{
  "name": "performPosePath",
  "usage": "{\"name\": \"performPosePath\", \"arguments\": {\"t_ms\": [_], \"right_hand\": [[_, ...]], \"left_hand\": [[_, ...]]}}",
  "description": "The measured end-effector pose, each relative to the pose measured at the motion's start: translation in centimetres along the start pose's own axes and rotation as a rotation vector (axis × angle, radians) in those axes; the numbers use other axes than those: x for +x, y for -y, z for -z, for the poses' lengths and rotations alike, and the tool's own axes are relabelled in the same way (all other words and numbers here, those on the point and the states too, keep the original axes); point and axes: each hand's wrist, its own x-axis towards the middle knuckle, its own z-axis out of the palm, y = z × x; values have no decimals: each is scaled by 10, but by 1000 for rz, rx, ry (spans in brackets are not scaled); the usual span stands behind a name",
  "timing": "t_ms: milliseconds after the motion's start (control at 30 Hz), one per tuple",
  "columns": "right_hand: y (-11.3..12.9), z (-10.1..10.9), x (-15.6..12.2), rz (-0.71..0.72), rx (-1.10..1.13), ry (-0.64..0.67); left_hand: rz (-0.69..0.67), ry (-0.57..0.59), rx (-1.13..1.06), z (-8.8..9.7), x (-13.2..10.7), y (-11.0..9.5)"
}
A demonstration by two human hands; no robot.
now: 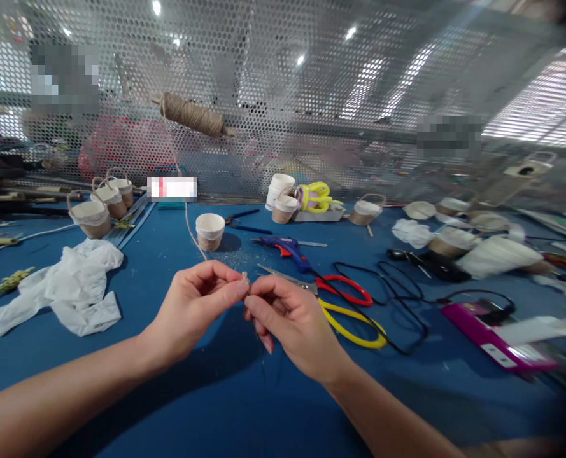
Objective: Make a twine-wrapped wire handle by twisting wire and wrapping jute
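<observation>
Both hands meet in front of me above the blue table. My left hand (pixel 206 292) is closed, thumb and forefinger pinching a strand of twine (pixel 190 232) whose small bunched end (pixel 245 277) sticks up between the fingertips. My right hand (pixel 287 318) pinches at the same end, fingertips almost touching the left ones. From there the twine runs up to a brown spool (pixel 191 115) on the mesh panel. Beyond the hands stands a small white cup (pixel 210 231) with a brown lower band. Scissors (pixel 344 305) with red and yellow handles lie right of my right hand.
A blue glue gun (pixel 285 250) lies behind the scissors, near pliers (pixel 249 219). White crumpled cloth (pixel 79 286) and several handled cups (pixel 91 219) are at left. A purple device (pixel 500 337), black cables (pixel 407 299) and more cups (pixel 452 240) crowd the right.
</observation>
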Motion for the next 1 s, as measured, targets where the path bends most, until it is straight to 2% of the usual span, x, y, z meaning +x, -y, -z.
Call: {"name": "performPosePath", "arguments": {"t_ms": [133,267,400,533,700,767,1000], "right_hand": [[-3,-1,-2,48,-124,-71],[-7,-2,-3,186,-337,-177],[-8,-3,-2,262,-411,-205],[-4,-3,-2,199,-341,-164],[1,4,1,32,-103,96],[2,6,2,-23,-34,145],[6,3,2,-74,10,74]], "left_hand": [[9,-35,-13,0,1,1],[17,-42,-18,0,-1,2],[13,-50,-3,0,-1,4],[9,-33,16,1,0,4],[45,17,-32,1,0,1],[67,34,-45,1,0,0],[58,-7,-42,1,0,1]]}}
